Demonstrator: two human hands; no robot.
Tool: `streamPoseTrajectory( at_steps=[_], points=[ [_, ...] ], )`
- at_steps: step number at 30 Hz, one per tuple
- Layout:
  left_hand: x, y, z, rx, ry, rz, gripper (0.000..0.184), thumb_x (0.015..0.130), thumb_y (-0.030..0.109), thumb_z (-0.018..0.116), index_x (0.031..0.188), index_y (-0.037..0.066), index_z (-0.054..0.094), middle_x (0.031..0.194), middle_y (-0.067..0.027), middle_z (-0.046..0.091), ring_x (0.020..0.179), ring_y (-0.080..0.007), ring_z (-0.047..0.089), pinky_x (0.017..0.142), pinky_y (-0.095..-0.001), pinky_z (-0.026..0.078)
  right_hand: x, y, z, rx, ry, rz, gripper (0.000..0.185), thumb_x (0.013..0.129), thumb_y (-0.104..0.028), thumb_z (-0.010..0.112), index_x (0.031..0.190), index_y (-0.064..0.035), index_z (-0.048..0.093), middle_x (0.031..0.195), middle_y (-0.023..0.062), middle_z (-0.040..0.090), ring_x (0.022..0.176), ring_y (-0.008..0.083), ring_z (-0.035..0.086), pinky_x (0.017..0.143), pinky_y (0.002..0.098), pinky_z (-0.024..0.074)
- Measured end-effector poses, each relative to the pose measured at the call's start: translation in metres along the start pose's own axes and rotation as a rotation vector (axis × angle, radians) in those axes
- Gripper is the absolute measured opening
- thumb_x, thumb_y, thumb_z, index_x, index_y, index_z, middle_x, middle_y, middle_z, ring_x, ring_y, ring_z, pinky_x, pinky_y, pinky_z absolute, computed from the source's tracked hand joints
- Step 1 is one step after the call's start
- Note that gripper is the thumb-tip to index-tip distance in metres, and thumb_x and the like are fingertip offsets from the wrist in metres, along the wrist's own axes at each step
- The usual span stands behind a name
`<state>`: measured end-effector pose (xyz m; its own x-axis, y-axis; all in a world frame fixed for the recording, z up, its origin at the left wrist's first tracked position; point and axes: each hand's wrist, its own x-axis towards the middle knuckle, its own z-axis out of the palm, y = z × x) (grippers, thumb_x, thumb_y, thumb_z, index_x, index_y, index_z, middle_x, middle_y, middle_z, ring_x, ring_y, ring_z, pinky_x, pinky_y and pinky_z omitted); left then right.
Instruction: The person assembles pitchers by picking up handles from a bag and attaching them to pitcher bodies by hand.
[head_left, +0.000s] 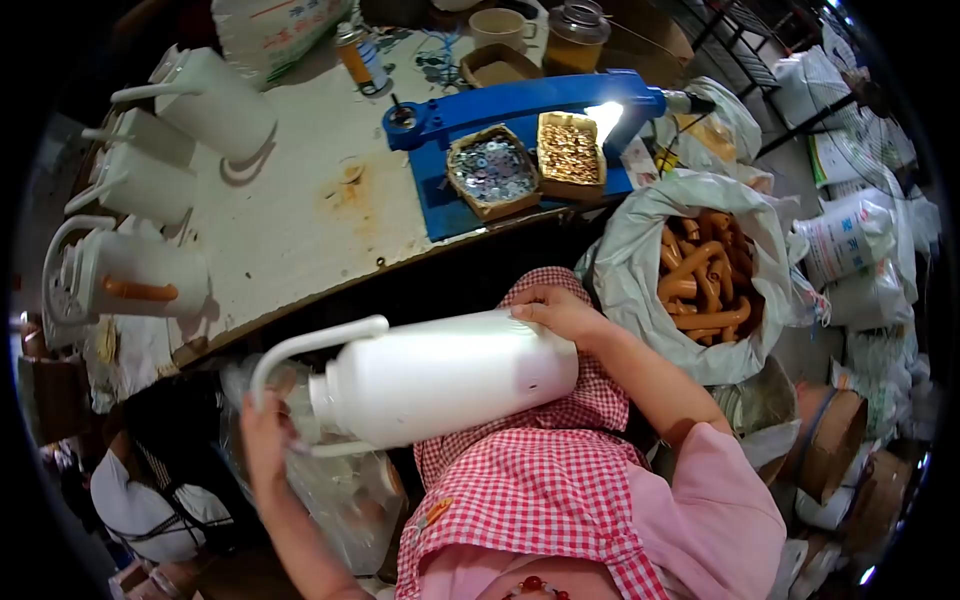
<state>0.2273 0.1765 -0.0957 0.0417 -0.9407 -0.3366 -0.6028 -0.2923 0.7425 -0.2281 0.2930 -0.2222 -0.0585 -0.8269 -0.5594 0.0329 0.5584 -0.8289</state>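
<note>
White flask [450, 378]: carry handle [325, 335] on; visible side lacks one of the sack's [615, 265] brown grips [712, 320].
Held over my lap [600, 395], off the table's [260, 240] near edge; right hand [562, 312] clamps the base, left hand [265, 440] blurred at handle, finger closure unclear.

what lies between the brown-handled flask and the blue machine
The head view shows bare tabletop with rusty stains and small dark specks between the flask and the blue machine.
</note>
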Motion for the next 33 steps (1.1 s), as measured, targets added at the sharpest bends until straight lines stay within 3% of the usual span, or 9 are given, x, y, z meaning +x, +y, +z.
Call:
streamPoseTrajectory(
  at_steps=[1,4,5,7,9,12,17,27,33],
  points=[
    [0.013,-0.012,0.026,0.339,0.099,0.107,0.033,0.105,0.026,0.053,0.129,0.003,0.052,0.106,-0.0117,0.061,0.086,-0.0187,0.062,0.072,-0.0316,0.052,0.004,0.005,-0.011,-0.126,-0.009,0.002,0.038,0.094,-0.026,0.071,0.118,0.0025,0.065,0.103,0.0129,0.07,0.093,0.019,0.066,0.084,0.0322,0.0534],
    [0.002,-0.004,0.072,0.331,0.49,0.701,0.04,0.105,0.027,0.051,0.135,0.001,0.051,0.134,-0.0192,0.053,0.125,-0.0316,0.053,0.104,-0.0441,0.044,-0.006,-0.015,-0.029,-0.827,0.252,-0.195,0.04,0.086,-0.03,0.078,0.113,-0.0021,0.068,0.095,0.0168,0.072,0.084,0.0289,0.07,0.079,0.0369,0.0557],
    [-0.001,-0.005,0.074,0.334,0.468,0.694,0.04,0.105,0.027,0.051,0.135,0.001,0.051,0.134,-0.0192,0.053,0.125,-0.0316,0.053,0.104,-0.0441,0.044,-0.019,-0.04,-0.034,-0.94,0.39,-0.261,0.03,0.085,-0.026,0.076,0.103,-0.0033,0.071,0.088,0.0159,0.071,0.08,0.0322,0.069,0.074,0.0398,0.0548],
    [-0.002,-0.002,0.085,0.123,0.478,0.702,0.045,0.104,0.03,0.049,0.138,0.0,0.05,0.148,-0.0185,0.044,0.141,-0.0296,0.039,0.117,-0.0416,0.029,-0.01,-0.063,-0.057,-0.6,0.516,-0.443,0.023,0.086,-0.025,0.073,0.096,-0.0046,0.072,0.085,0.0117,0.07,0.077,0.0307,0.068,0.07,0.0411,0.0529],
    [0.001,0.012,0.09,0.262,0.451,0.789,0.048,0.106,0.035,0.043,0.138,0.0,0.051,0.146,-0.018,0.048,0.139,-0.0308,0.043,0.115,-0.0409,0.032,0.011,-0.095,-0.082,-0.665,0.704,-0.655,0.018,0.087,-0.023,0.071,0.093,-0.0065,0.073,0.082,0.0104,0.068,0.074,0.0307,0.066,0.07,0.0403,0.0521],
    [0.007,0.015,0.104,-0.139,-0.081,0.506,0.047,0.108,0.034,0.038,0.139,0.0,0.051,0.14,-0.0161,0.055,0.133,-0.0299,0.05,0.114,-0.0417,0.034,0.059,-0.118,-0.109,-0.751,0.796,-0.671,0.017,0.087,-0.022,0.07,0.096,-0.0089,0.074,0.088,0.0113,0.071,0.08,0.0307,0.069,0.075,0.0407,0.0536],
    [0.005,0.015,0.105,-0.214,-0.072,0.414,0.044,0.108,0.031,0.039,0.137,0.002,0.053,0.137,-0.0155,0.056,0.127,-0.0274,0.053,0.111,-0.0386,0.037,0.093,-0.125,-0.113,-0.956,0.719,-0.306,0.021,0.086,-0.024,0.067,0.101,-0.0127,0.076,0.102,0.0131,0.074,0.095,0.0322,0.071,0.084,0.0438,0.0551],
    [0.009,0.031,0.112,-0.288,-0.041,0.359,0.033,0.101,0.016,0.048,0.13,0.002,0.056,0.126,-0.0126,0.06,0.117,-0.0245,0.056,0.105,-0.0372,0.042,0.053,-0.19,-0.059,-0.704,0.787,-0.901,0.01,0.086,-0.011,0.073,0.093,-0.0035,0.071,0.084,0.0111,0.073,0.073,0.0237,0.071,0.069,0.0331,0.0545],
    [0.01,0.02,0.112,-0.254,-0.014,0.408,0.035,0.102,0.021,0.047,0.131,0.003,0.057,0.127,-0.0121,0.061,0.12,-0.0241,0.056,0.107,-0.0374,0.04,0.079,-0.254,-0.019,-0.23,0.376,-0.936,0.012,0.092,-0.007,0.069,0.1,0.0018,0.072,0.088,0.0071,0.075,0.083,0.0115,0.07,0.078,0.0266,0.0552]
  ],
)
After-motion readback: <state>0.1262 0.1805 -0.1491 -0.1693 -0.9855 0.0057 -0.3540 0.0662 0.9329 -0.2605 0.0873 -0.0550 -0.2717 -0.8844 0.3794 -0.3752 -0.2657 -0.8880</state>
